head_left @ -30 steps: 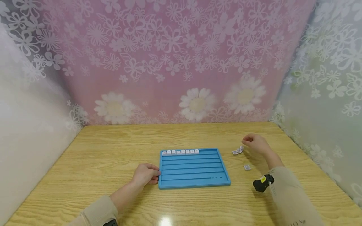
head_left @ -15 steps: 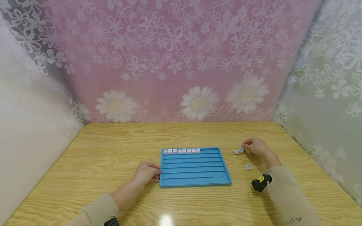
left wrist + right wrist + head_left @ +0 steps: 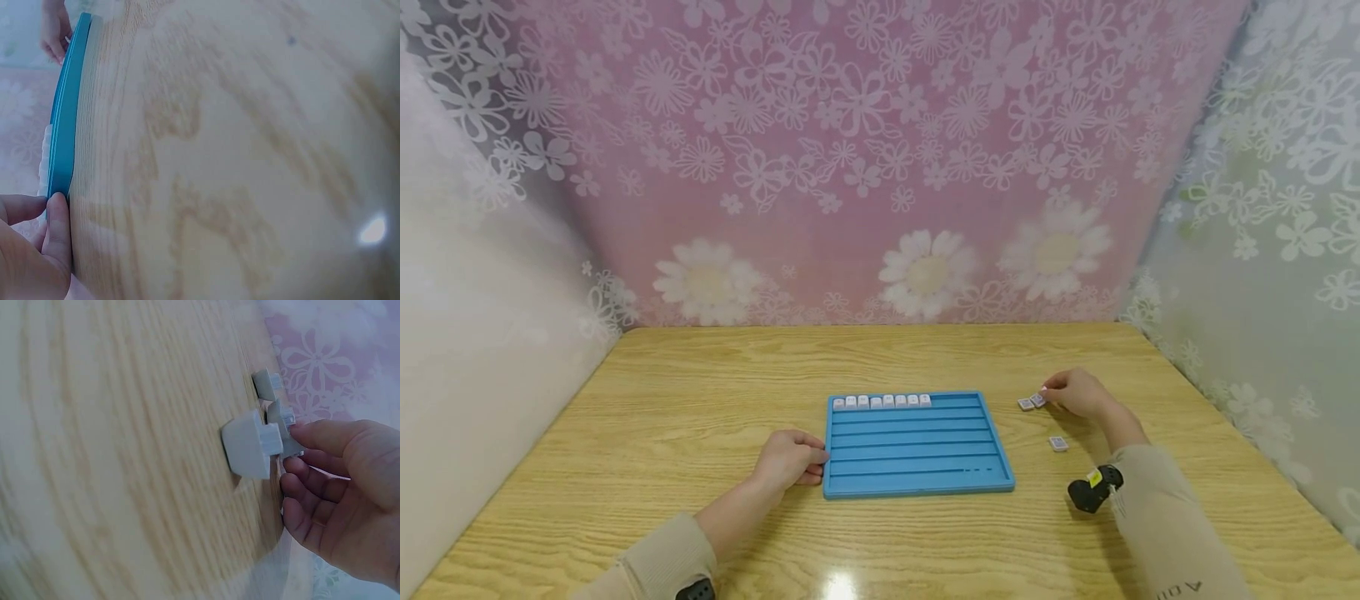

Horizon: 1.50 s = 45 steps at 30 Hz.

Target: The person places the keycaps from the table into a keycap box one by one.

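Observation:
My left hand pinches the left edge of a blue ridged tray; the left wrist view shows the thumb and a finger at the tray's rim. White keycaps line part of the tray's top row. Right of the tray, my right hand pinches a keycap between thumb and fingertip, low over the table. Beside it, two keycaps lie with their undersides up. A further keycap rests nearer to me, its stem upward in the right wrist view.
A wooden table carries everything. Pink flowered cloth hangs behind it, with pale cloth at both sides. Black wrist cameras sit on the sleeves.
My right hand has lowered slightly to the keycap cluster, and its fingertips have taken hold of the farthest keycap. My left hand stays at the tray's edge. The head view has shifted slightly.

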### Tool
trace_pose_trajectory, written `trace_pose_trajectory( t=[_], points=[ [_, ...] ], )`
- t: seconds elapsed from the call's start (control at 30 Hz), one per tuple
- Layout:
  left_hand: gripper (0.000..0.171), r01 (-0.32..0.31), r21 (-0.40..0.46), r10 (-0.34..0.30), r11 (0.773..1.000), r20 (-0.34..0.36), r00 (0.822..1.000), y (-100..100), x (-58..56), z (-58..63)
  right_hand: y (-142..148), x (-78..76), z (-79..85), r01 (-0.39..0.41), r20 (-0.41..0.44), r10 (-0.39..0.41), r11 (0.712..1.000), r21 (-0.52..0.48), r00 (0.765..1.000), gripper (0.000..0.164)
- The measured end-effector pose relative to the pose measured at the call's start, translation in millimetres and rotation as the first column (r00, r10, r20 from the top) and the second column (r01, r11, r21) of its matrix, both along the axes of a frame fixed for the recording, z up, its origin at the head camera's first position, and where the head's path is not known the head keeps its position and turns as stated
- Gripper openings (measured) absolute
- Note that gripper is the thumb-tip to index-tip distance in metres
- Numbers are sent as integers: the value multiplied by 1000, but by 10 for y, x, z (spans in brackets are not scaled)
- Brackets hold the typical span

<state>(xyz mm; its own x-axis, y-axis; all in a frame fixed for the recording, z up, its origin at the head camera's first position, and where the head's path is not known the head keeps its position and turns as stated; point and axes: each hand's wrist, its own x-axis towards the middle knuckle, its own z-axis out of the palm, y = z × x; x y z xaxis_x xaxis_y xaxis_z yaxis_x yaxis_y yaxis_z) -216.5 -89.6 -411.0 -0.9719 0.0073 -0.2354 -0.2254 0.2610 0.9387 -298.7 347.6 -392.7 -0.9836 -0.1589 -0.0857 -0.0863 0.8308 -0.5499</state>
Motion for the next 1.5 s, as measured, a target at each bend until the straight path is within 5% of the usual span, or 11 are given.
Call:
trace_pose_trajectory(
  t=[0.53, 0.93, 1.2, 1.5],
  points=[
    [13, -4, 6, 4, 1000, 6, 1000, -10, -13, -3, 21, 56, 16, 25, -43, -28, 997, -72, 999, 29],
    [14, 2, 8, -2, 1000, 16, 1000, -18, 13, -12, -57, 102, -6, -27, -108, 20, 997, -69, 994, 20],
    [15, 3, 9, -3, 1000, 7, 1000, -18, 7, -15, -168, 165, 57, -97, -198, 89, 995, -32, 976, 35],
    [15, 6, 10, -6, 1000, 0, 1000, -11, 6, -9, -309, 178, 97, -119, -184, 108, 992, -46, 977, 28]
  ],
)
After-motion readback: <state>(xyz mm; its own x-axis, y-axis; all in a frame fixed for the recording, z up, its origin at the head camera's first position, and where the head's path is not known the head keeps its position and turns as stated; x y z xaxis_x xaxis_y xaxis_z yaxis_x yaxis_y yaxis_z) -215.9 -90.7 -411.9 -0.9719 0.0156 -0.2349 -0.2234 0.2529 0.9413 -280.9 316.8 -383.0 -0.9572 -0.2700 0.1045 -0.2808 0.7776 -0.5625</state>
